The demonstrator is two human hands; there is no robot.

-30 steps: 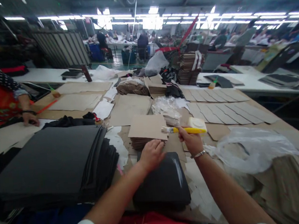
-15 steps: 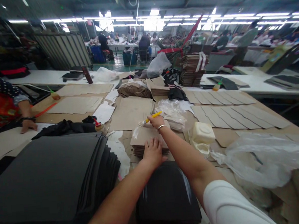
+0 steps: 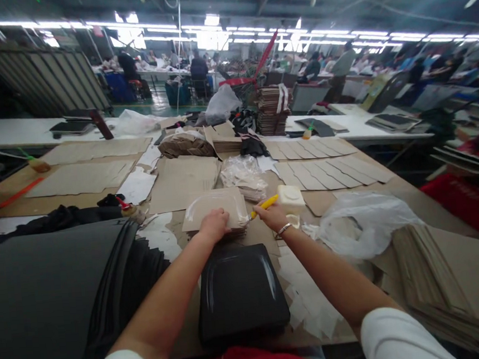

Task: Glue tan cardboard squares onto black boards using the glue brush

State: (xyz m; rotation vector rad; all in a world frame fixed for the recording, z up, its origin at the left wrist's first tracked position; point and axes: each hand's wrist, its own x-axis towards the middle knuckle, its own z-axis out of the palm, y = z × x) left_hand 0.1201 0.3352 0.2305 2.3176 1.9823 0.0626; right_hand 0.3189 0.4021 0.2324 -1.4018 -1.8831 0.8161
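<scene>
Plainly, the person's right hand (image 3: 274, 215) is closed around a yellow-handled brush (image 3: 266, 205), whose tip points down and left to the right edge of a short stack of brown cardboard (image 3: 214, 199). The left hand (image 3: 215, 225) rests on the near part of that stack with its fingers bent; whether it pinches the top sheet cannot be told. White streaks curve along the margins of this sheet – the stack itself lies squarely in front of the person, at the middle of the table. Closer to the body, just below the left hand, sits a pile of black pads (image 3: 241, 291), its upper face marked with white strokes near the sides. A pale plastic container (image 3: 290, 198) stands just beyond the right hand, and a crumpled clear bag (image 3: 364, 219) lies farther to the right. On the left rises a large pile of dark grey sheets (image 3: 51, 285), with a red-tipped bottle (image 3: 129, 208) near its far corner. Beyond the brown stack lies a broad cardboard sheet (image 3: 181, 180) – and to the right of that, overlapping brown panels (image 3: 318, 173) are laid out in rows.
</scene>
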